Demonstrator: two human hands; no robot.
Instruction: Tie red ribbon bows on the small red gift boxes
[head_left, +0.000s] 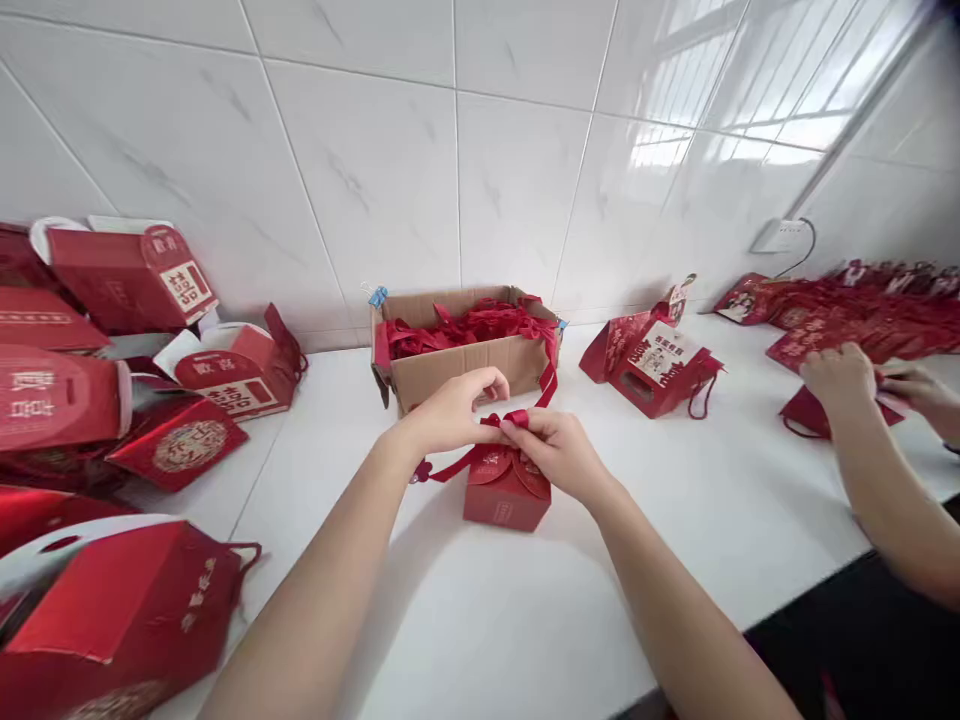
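Note:
A small red gift box [507, 497] with petal-like top flaps stands upright on the white counter in front of me. Red ribbon [516, 419] is gathered in loops at its top. My right hand [559, 452] pinches this ribbon between thumb and fingers. From the other side, my left hand [454, 412] is closed on the ribbon just above the box, its index finger curled up. One ribbon length runs left to a small dark red flower-like piece [422, 471]; another leads up toward a cardboard box [469, 372] of red ribbon. My fingers partly hide the loops.
Many red gift boxes [135, 280] crowd the left side. Two red boxes [656, 365] with cords stand right of the cardboard box, against the tiled wall. Farther right, another person's hands [844, 380] work on a red box beside a pile of red packaging [870, 310].

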